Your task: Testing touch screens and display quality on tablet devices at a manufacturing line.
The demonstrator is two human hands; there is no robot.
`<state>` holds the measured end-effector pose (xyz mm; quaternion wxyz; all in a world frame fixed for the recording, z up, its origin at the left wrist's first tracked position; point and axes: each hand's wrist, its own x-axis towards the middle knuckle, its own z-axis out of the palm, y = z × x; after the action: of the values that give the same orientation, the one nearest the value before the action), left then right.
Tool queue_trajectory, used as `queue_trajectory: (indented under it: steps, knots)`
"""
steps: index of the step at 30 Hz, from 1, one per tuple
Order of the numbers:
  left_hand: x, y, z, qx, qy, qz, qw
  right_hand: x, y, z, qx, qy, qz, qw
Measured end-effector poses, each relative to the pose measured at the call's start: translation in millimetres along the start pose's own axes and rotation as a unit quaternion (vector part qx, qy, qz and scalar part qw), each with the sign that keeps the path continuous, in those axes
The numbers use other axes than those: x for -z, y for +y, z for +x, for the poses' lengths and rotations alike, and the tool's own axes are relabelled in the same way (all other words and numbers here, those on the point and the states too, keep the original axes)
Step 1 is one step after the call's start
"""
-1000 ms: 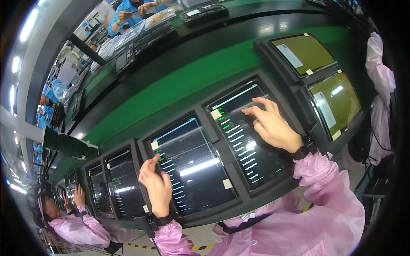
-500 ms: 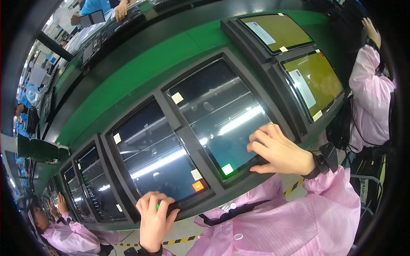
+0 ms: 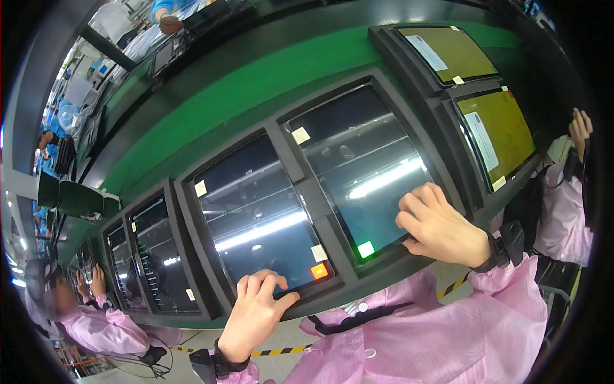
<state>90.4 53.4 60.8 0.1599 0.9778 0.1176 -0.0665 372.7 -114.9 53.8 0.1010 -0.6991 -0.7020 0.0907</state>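
Two dark-screened tablets lie side by side in a black tray (image 3: 295,153) before me. My left hand (image 3: 256,313) rests on the near edge of the left tablet (image 3: 252,198), fingers bent and thumb apart, holding nothing. An orange square (image 3: 319,272) lights up at that tablet's near right corner, beside the thumb. My right hand (image 3: 444,227) is over the near right part of the right tablet (image 3: 358,153). Its fingers are curled with the thumb apart, and nothing shows in its grip. A bright green-edged square (image 3: 365,249) glows at this tablet's near left corner.
On the right, another tray holds two yellow-screened tablets (image 3: 495,134). A tray (image 3: 169,224) with two dark tablets stands to the left. Behind runs a green bench strip (image 3: 256,89). Co-workers' hands (image 3: 96,281) show at far left, and another person's hand (image 3: 581,128) at far right.
The whole view has shifted, so trays and tablets sit farther right. My left hand has moved slightly farther onto its tablet. My right hand keeps about the same place over its tablet.
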Motion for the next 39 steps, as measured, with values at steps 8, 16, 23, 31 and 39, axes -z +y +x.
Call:
queue_trajectory:
  steps: [8,16,23,31,39]
  knots:
    - [2,4,-1,-0.015,-0.043,0.071,0.996,5,17,-4,0.097,0.040,-0.064,0.992]
    - [7,8,3,-0.024,-0.055,0.090,0.994,7,58,4,-0.167,0.339,-0.017,0.926]
    - [9,12,0,-0.012,-0.039,0.073,0.997,5,57,1,-0.203,0.372,0.032,0.905]
    - [-7,7,-3,0.021,0.026,0.050,0.998,7,49,-6,-0.198,0.341,0.082,0.915]
    - [7,6,-8,0.033,0.035,0.019,0.999,1,16,3,0.002,0.158,0.174,0.972]
